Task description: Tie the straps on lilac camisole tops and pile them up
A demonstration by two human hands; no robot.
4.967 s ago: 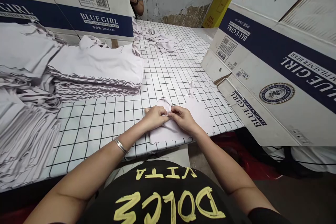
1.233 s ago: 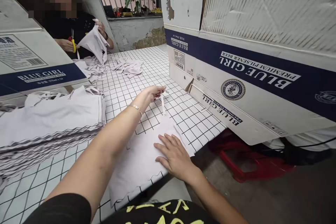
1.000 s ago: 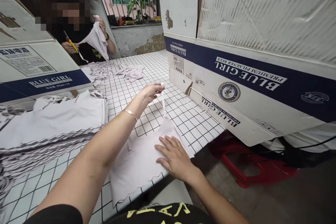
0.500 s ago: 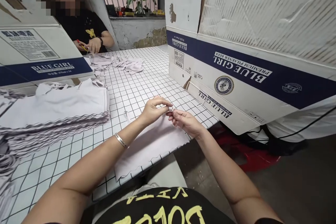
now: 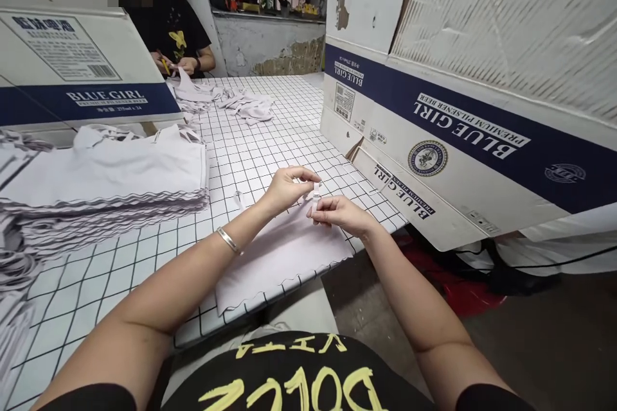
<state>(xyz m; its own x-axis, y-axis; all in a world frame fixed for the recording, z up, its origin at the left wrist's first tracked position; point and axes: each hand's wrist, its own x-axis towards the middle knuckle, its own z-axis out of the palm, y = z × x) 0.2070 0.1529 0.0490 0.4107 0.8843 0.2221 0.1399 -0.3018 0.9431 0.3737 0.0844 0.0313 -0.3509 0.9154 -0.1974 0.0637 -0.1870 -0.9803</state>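
Eyes on the middle of the tabletop (image 5: 284, 148), where both hands are busy on one short, pale strap (image 5: 316, 195)! With the clock laid over the view and its centre on that strap, the left hand (image 5: 288, 190) comes in from nine o'clock, finger and thumb pinched on the upper end. The right hand (image 5: 342, 214) comes in at four, its fingertips clamped on the lower end, the two grips just apart with a little strap showing between them. There may be a fitting on it, but it's too small to tell.

The fabric piece (image 5: 289, 253) lies below, from six to eight o'clock, flat along the near edge, and a second strap (image 5: 239, 200) curls on the grid at nine. Farther out at nine sits the deep stack (image 5: 144, 170) of similar pale pieces, with one carton (image 5: 96, 103) behind it at ten and another (image 5: 482, 103) standing tall at two. Up at eleven, a co-worker (image 5: 168, 26) bends over more pale cloth.

So the step in hand, as I judge it, is fine handling of that strap: straightening or adjusting, I can't say which. The next move looks to call for a light, firm pinch at both ends, the strap untwisted, and no tug on the fabric below.
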